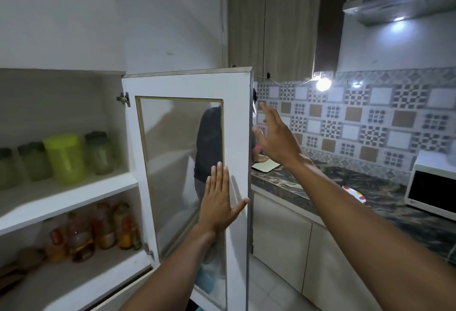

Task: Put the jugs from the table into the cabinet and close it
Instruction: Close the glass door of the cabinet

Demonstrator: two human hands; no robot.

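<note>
The white cabinet door (pixel 237 118) with a glass pane stands open at about a right angle. My left hand (pixel 219 199) lies flat, fingers spread, on the inner face of the door near its free edge. Just past that edge, my right hand (pixel 276 138) is open with fingers apart, beside the door and holding nothing. On the upper shelf (pixel 74 194) stand a yellow-green lidded jug (pixel 65 157) and several pale green jugs (pixel 100 152) with dark lids.
The lower shelf (pixel 81 278) holds several bottles (pixel 103 229). A dark marble counter (pixel 370 192) runs to the right with a white microwave (pixel 431 189) and a small plate (pixel 354 193). Another person is seen through the door's glass at the counter.
</note>
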